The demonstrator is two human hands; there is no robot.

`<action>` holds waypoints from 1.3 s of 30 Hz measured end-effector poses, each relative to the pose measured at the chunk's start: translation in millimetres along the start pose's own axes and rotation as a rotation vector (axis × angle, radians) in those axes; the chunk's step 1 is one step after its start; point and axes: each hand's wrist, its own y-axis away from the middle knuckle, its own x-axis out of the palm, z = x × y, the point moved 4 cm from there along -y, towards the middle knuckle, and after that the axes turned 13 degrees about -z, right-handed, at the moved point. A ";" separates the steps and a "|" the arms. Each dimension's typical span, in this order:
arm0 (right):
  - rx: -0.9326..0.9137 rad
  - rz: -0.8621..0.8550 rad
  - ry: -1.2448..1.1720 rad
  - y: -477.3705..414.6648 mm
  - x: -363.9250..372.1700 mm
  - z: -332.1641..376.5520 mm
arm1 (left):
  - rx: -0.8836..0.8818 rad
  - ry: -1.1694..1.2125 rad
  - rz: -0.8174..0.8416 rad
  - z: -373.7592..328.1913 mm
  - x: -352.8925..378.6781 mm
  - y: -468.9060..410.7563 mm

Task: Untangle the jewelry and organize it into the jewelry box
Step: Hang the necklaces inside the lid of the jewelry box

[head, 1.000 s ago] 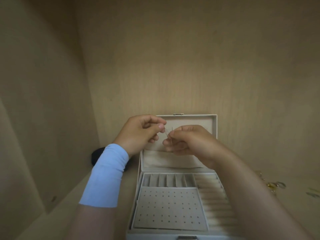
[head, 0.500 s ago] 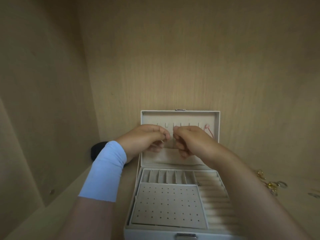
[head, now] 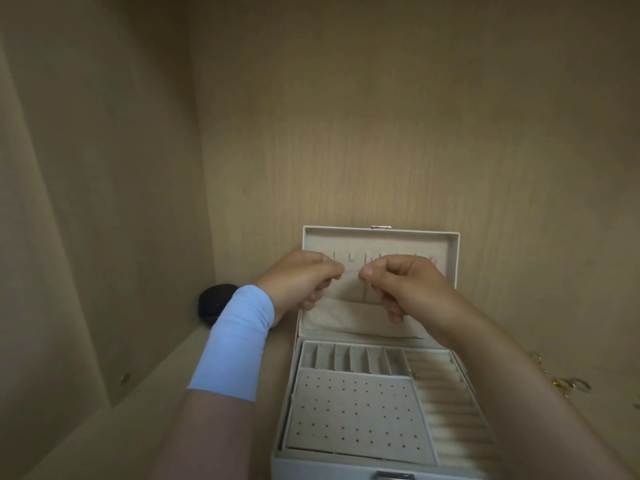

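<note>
Both the left hand (head: 298,282) and right hand (head: 401,285) pinch the ends of a thin chain (head: 352,271), stretched taut before the raised lid of the open jewelry box (head: 381,233).

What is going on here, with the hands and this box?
A person is pinching a thin chain between the left hand and the right hand, pulled straight in front of the raised lid of the open jewelry box. The box's compartments look mostly empty. More gold jewelry lies on the shelf to the right, not yet put away.
</note>
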 end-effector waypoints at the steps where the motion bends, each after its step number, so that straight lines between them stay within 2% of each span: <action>1: -0.004 -0.047 0.006 -1.3 -0.5 -1.2 | 0.048 -0.065 -0.046 -0.3 -2.6 -1.0; 4: -0.029 -0.219 0.049 -10.7 -0.8 -5.6 | 0.204 -0.256 -0.180 0.2 -7.5 -6.6; 6: -0.086 -0.312 0.142 -19.0 1.5 -4.5 | 0.248 -0.319 -0.174 2.9 -5.9 -8.8; 8: -0.142 -0.383 0.224 -25.6 4.4 -0.4 | 0.262 -0.329 -0.198 5.6 -5.3 -10.7; 14: -0.221 -0.583 0.362 -37.1 14.4 8.4 | 0.294 -0.299 -0.504 2.4 -2.3 -13.8; 17: -0.230 -0.636 0.381 -40.5 19.1 6.9 | 0.268 -0.352 -0.586 4.6 2.0 -13.9; 22: -0.198 -0.663 0.417 -39.2 19.5 3.3 | 0.246 -0.417 -0.600 6.8 9.0 -15.5; 29: -0.125 -0.499 0.540 -32.3 17.3 -12.6 | 0.193 -0.517 -0.468 4.2 12.9 -13.0; 31: -0.091 -0.404 0.554 -27.2 18.4 -17.0 | 0.177 -0.530 -0.381 2.8 12.9 -13.3; 33: -0.061 -0.302 0.533 -21.8 18.7 -20.6 | 0.122 -0.437 -0.208 2.4 15.0 -10.3; 36: 0.071 -0.191 0.321 -8.3 17.1 -22.0 | 0.053 -0.312 0.057 -0.8 19.1 0.2; 39: 0.257 -0.047 0.084 3.0 17.1 -20.5 | 0.034 -0.300 0.180 -5.6 18.4 8.6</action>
